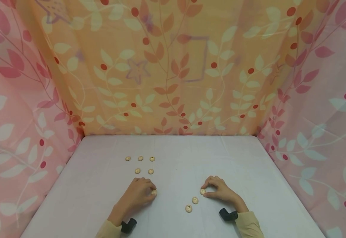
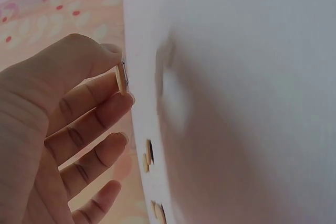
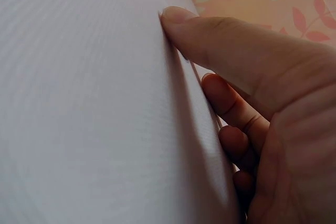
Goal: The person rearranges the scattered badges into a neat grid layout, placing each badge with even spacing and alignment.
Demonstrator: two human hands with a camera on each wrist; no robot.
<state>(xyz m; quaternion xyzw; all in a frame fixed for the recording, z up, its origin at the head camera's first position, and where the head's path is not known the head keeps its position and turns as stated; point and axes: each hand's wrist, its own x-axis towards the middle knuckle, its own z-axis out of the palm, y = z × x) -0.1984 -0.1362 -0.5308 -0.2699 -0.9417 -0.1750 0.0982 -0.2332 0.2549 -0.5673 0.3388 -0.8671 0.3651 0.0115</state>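
Note:
In the head view my left hand pinches a small round wooden button between thumb and fingers. The left wrist view shows that button edge-on, held just off the white surface, with a thin metallic part on one face. Over on the right, my right hand pinches another wooden button at its edges, low at the table. My thumb hides it in the right wrist view. Two more buttons lie near this hand, a middle one and a nearer one.
Beyond my left hand, buttons lie in two rows: three in the far row, two in the nearer row. They rest on a white-covered table. Leaf-patterned curtains enclose the back and both sides.

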